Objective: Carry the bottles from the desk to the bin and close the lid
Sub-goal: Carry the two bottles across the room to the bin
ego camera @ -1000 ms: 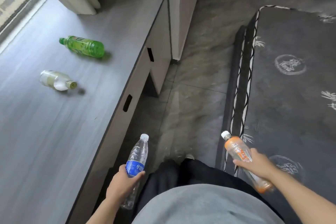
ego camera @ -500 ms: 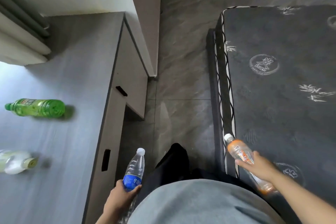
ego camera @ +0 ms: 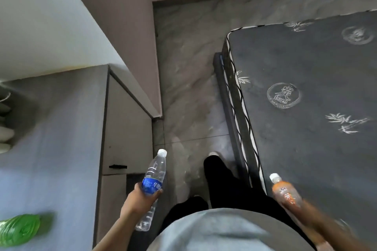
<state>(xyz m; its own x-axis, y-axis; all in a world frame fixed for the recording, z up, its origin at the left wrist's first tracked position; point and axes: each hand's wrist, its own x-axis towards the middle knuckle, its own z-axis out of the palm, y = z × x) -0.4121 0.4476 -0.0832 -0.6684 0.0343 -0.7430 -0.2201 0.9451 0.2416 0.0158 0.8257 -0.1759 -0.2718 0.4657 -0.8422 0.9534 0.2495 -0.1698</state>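
Note:
My left hand [ego camera: 140, 199] is closed around a clear water bottle [ego camera: 154, 171] with a blue label and white cap, held low beside the desk's drawer front. My right hand [ego camera: 308, 216], blurred by motion, grips an orange drink bottle [ego camera: 284, 191] with a white cap over the mattress edge. A green bottle [ego camera: 19, 229] lies on its side on the grey desk [ego camera: 61, 149] at the lower left, partly cut off by the frame. No bin is in view.
A dark mattress [ego camera: 316, 98] on a low frame fills the right side. A grey marbled floor strip [ego camera: 189, 91] runs between it and the desk drawers [ego camera: 124, 128]. A wall corner [ego camera: 142, 57] juts out past the desk. My black-trousered legs stand on the floor.
The view has swung right and forward: the green bottle slid to the lower left corner and the pale bottle left the frame. Both hands still hold their bottles; the right one is now blurred.

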